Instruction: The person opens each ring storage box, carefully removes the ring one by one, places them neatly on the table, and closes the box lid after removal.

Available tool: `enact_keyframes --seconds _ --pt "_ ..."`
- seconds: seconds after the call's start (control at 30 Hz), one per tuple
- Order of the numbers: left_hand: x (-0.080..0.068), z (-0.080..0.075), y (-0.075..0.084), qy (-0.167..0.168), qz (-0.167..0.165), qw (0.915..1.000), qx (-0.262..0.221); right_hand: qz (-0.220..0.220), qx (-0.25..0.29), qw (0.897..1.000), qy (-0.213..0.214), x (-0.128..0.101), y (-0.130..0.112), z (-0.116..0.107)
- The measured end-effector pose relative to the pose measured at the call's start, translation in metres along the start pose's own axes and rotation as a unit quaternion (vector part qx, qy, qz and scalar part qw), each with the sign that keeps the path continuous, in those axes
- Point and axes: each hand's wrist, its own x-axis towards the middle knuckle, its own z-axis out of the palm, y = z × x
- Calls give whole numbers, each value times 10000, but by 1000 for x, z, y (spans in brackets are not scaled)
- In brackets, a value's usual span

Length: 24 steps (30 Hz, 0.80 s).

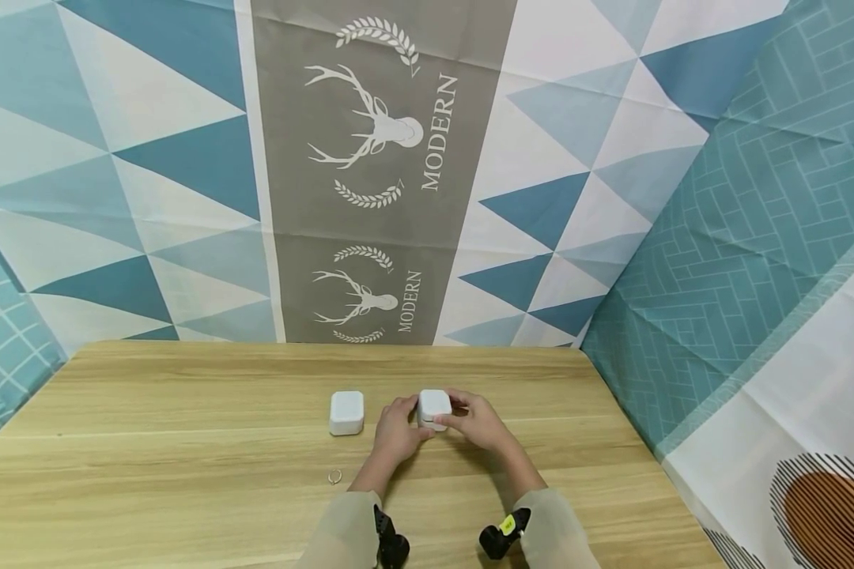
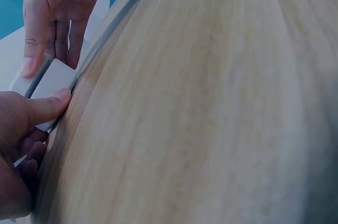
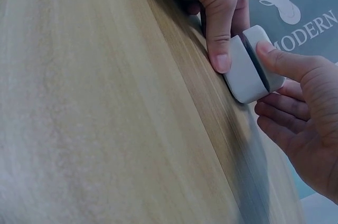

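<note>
1. Both hands were on the small white box near the middle of the wooden table; the box sat on the tabletop, lid down, so its contents could not be seen.
2. The left hand had its thumb and fingers curled onto the box's left side, thumb pressed flat against the base in the left wrist view.
3. The right hand pinched the box from the right, thumb on the upper half in the right wrist view.
4. The box was a rounded-corner cube, smooth and matte, with a dark seam splitting lid from base.
5. A second white box, same rounded shape, stood shut just to the left, apart from the hands.
6. A small metal ring lay on the pale, fine-grained wood nearer the person, outside either box.
</note>
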Motion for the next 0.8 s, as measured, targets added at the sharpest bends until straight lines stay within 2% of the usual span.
enact_keyframes --seconds 0.4,0.8 --pt "0 1 0 -31 -49 10000 -32 104 -24 9999 31 1 1 2" --pt "0 0 0 -43 -26 10000 19 21 26 10000 32 0 1 1"
